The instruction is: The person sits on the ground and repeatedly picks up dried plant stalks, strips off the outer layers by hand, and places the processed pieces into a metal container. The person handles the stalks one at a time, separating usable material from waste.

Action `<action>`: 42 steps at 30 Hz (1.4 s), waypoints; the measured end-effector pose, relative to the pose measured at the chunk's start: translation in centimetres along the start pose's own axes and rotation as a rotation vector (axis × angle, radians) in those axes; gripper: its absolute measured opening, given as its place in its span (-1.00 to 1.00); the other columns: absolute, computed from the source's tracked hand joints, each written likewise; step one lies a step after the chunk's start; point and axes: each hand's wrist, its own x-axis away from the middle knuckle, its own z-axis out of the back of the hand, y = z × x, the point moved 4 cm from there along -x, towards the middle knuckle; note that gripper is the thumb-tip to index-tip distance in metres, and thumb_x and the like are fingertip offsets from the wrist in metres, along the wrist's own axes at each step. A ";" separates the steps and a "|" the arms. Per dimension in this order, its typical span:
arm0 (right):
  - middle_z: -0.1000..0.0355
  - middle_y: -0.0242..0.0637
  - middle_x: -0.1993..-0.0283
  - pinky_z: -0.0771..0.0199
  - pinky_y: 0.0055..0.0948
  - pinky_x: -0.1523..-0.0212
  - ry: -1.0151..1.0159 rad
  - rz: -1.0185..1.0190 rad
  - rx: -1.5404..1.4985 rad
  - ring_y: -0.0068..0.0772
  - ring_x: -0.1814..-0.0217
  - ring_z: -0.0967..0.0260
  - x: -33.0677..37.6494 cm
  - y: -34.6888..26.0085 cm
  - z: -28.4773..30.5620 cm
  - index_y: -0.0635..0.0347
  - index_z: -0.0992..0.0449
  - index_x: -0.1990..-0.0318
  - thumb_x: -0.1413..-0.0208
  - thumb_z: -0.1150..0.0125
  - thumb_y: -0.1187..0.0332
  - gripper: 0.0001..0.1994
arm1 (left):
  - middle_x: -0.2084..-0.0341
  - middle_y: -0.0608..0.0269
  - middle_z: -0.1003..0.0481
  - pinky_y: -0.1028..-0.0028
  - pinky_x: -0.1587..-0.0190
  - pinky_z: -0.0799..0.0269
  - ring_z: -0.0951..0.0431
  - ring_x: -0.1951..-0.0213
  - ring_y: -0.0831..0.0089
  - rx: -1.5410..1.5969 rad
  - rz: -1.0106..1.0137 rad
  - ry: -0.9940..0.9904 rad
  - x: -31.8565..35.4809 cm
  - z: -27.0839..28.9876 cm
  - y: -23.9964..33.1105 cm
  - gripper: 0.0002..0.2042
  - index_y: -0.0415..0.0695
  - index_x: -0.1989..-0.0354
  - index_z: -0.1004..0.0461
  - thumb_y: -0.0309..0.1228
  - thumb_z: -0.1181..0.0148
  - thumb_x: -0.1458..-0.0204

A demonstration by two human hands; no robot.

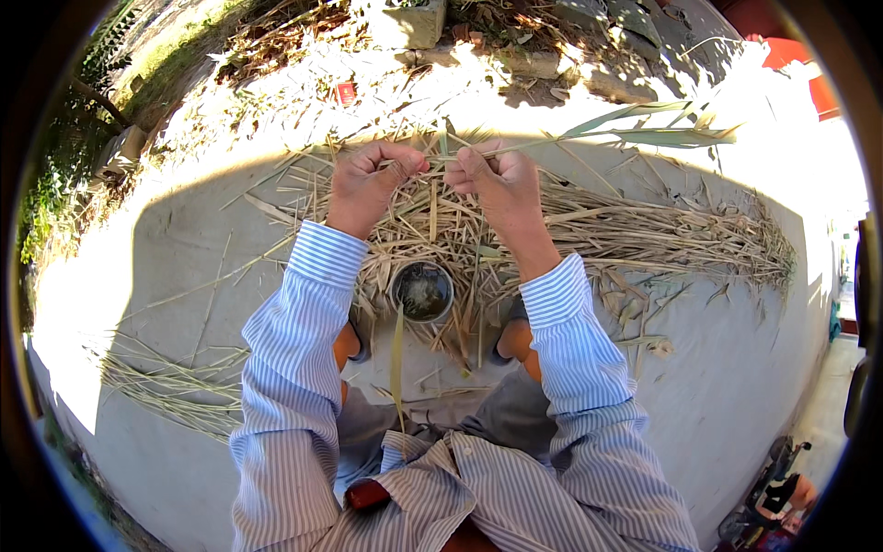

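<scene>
Both my hands are raised in front of me over a heap of dry reed stalks [644, 225] on the ground. My right hand [501, 184] is closed on a green reed stalk with long leaves [658, 136] that reach out to the right. Close beside it, my left hand [372, 184] pinches what looks like the same stalk's thin end; the fingers partly hide it. Below the hands, between my feet, stands a round metal pot [422, 293] holding dark liquid. A yellowish leaf strip [396, 368] hangs between the pot and my shirt.
Thin green stalks [179, 386] lie in a bundle on the concrete at left. A small red packet [346, 93] sits among leaf litter at the far side, near a stone block [409, 25]. Red objects [791, 57] stand at far right. A dark red item [367, 495] shows on my shirt.
</scene>
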 end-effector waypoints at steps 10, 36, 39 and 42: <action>-0.53 -0.12 0.39 -0.53 -0.59 0.45 -0.015 -0.082 -0.001 -0.48 0.40 -0.54 0.4 -0.2 1.4 0.43 -0.43 0.23 -0.16 -0.21 0.19 -0.64 | 0.49 0.16 -0.55 0.42 0.38 -0.45 -0.54 0.46 0.37 -0.748 -0.483 -0.104 0.4 -1.7 1.4 -0.84 -0.20 0.36 -0.58 -0.43 -0.36 0.10; -0.53 -0.11 0.37 -0.56 -0.57 0.43 0.076 -0.169 -0.038 -0.41 0.39 -0.54 -0.4 -0.4 4.8 0.48 -0.48 0.20 -0.11 -0.28 0.15 -0.57 | 0.32 0.22 -0.57 0.45 0.18 -0.41 -0.53 0.25 0.48 -0.767 -0.173 -0.059 -1.2 5.7 -0.6 -0.70 -0.22 0.19 -0.50 -0.30 -0.32 0.02; -0.53 -0.11 0.36 -0.56 -0.57 0.42 0.097 -0.167 -0.058 -0.41 0.37 -0.54 -0.3 -0.3 4.8 0.45 -0.49 0.19 -0.12 -0.26 0.16 -0.59 | 0.40 0.33 -0.56 0.60 0.32 -0.40 -0.49 0.36 0.65 -0.451 0.010 -0.305 -0.4 2.4 -1.5 -0.78 -0.22 0.16 -0.51 -0.39 -0.25 -0.06; -0.53 -0.12 0.34 -0.57 -0.56 0.38 0.098 -0.165 -0.067 -0.41 0.34 -0.55 -0.5 -0.6 4.9 0.42 -0.49 0.18 -0.13 -0.27 0.20 -0.64 | 0.53 0.40 -0.54 0.65 0.45 -0.33 -0.43 0.49 0.74 -0.528 -0.032 -0.272 0.2 1.1 -0.4 -0.84 -0.22 0.23 -0.54 -0.39 -0.21 -0.10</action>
